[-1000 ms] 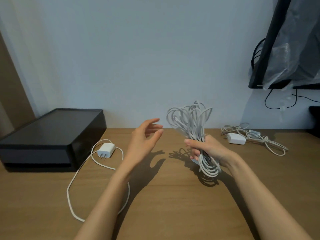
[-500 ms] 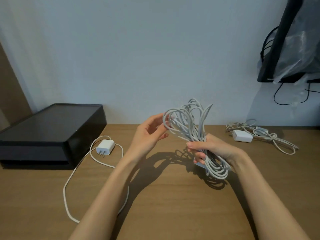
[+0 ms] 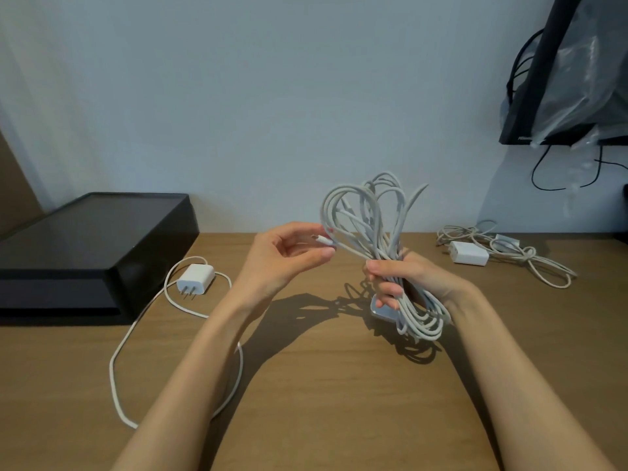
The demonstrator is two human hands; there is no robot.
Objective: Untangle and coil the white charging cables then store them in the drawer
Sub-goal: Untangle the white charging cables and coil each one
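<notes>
My right hand (image 3: 411,278) grips a bundle of white cable loops (image 3: 370,219) around its middle, held upright above the wooden desk (image 3: 339,385); a white adapter (image 3: 382,309) hangs at the bundle's lower end under my fingers. My left hand (image 3: 282,258) pinches the free connector end (image 3: 323,240) of that cable just left of the loops. A second white charger (image 3: 196,278) with its loose cable (image 3: 117,351) lies on the desk at the left. A third charger (image 3: 469,253) with tangled cable (image 3: 530,256) lies at the back right.
A black drawer box (image 3: 91,246) stands on the desk at the left against the wall, its front shut. A dark monitor wrapped in plastic (image 3: 571,73) hangs at the upper right with black wires below it.
My left hand moved right from open air to the bundle and took hold of the connector end. The right hand kept its grip on the loops.
</notes>
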